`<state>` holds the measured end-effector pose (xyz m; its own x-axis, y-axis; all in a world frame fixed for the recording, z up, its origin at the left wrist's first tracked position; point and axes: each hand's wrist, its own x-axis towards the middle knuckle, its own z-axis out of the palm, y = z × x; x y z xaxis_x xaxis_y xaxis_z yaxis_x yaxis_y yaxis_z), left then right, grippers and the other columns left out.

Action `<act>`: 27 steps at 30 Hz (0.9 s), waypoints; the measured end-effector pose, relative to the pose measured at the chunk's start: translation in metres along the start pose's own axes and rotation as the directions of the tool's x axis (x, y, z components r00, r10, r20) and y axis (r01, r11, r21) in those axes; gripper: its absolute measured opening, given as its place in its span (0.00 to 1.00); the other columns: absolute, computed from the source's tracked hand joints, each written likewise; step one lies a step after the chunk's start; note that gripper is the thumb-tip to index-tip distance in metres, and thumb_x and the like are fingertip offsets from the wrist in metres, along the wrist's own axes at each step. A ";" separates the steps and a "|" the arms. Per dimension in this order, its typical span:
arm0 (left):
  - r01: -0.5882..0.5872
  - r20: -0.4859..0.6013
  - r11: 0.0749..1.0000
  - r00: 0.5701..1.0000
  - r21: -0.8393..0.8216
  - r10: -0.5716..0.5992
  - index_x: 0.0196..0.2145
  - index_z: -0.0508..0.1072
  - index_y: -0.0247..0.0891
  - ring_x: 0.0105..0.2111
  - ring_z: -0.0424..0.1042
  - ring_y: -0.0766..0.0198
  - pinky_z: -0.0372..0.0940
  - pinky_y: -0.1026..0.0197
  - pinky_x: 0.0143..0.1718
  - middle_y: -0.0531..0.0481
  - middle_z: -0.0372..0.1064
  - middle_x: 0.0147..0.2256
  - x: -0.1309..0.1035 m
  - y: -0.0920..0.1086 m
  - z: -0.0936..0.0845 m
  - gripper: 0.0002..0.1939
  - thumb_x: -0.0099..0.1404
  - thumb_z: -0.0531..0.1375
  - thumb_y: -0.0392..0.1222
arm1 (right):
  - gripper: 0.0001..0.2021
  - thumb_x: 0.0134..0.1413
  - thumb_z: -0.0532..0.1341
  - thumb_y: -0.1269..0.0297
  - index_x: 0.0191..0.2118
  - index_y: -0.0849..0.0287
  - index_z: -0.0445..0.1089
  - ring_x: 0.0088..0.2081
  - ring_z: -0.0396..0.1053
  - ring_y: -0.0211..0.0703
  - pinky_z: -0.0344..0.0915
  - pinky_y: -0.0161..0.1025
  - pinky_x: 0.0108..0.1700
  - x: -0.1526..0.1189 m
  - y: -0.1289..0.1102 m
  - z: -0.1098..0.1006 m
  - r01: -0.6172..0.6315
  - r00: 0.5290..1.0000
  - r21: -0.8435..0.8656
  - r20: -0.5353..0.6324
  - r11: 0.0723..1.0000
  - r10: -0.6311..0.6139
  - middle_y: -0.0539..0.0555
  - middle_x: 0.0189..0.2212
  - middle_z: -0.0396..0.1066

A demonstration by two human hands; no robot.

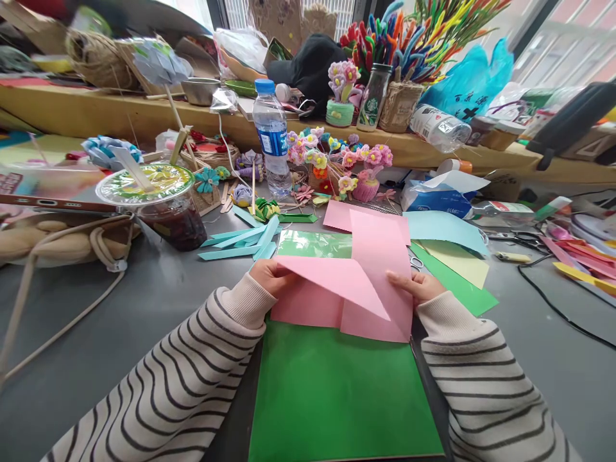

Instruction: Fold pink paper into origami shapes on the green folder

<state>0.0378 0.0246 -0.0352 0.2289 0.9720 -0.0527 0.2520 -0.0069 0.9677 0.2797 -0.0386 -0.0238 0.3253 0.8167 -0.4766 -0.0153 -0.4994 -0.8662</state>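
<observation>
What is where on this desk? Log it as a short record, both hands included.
Left hand: pinching a lifted flap of pink paper
Right hand: touching the pink paper's right side
Underneath: flat green rectangle
Left side: light-blue paper strips, lidded cup of dark drink
Right side: light-blue sheet overlapping pale-yellow sheet
Behind: blue-capped water bottle, upright

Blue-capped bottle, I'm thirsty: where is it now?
In the head view, the bottle stands just left of centre, behind the blue strips, left of the flower cluster.
</observation>
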 end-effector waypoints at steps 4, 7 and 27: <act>0.058 0.016 0.998 0.998 -0.023 -0.058 0.25 0.75 0.34 0.28 0.70 0.57 0.67 0.62 0.26 0.47 0.72 0.25 -0.007 0.007 0.002 0.15 0.40 0.62 0.48 | 0.12 0.23 0.66 0.58 0.16 0.61 0.70 0.18 0.64 0.37 0.60 0.33 0.19 -0.004 -0.003 0.000 0.026 0.997 -0.105 -0.066 0.994 -0.033 0.51 0.15 0.70; 0.055 -0.006 0.998 0.998 -0.028 -0.056 0.24 0.74 0.33 0.27 0.70 0.57 0.66 0.63 0.25 0.47 0.72 0.25 -0.012 0.011 0.005 0.15 0.41 0.62 0.47 | 0.11 0.24 0.66 0.59 0.18 0.61 0.71 0.18 0.65 0.37 0.61 0.33 0.20 -0.007 -0.006 0.000 0.013 0.999 -0.078 -0.031 0.997 -0.015 0.50 0.15 0.69; 0.174 0.031 0.985 0.984 0.003 -0.174 0.23 0.74 0.30 0.21 0.67 0.64 0.62 0.68 0.19 0.48 0.70 0.21 -0.011 0.019 0.003 0.16 0.41 0.62 0.48 | 0.15 0.24 0.65 0.57 0.23 0.63 0.71 0.22 0.68 0.41 0.64 0.36 0.24 -0.006 -0.005 0.000 0.055 0.997 -0.050 -0.058 0.997 -0.057 0.53 0.21 0.72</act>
<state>0.0433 0.0131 -0.0168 0.2107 0.9506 -0.2282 0.2909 0.1619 0.9430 0.2776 -0.0413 -0.0165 0.3795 0.8260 -0.4167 0.0496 -0.4679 -0.8824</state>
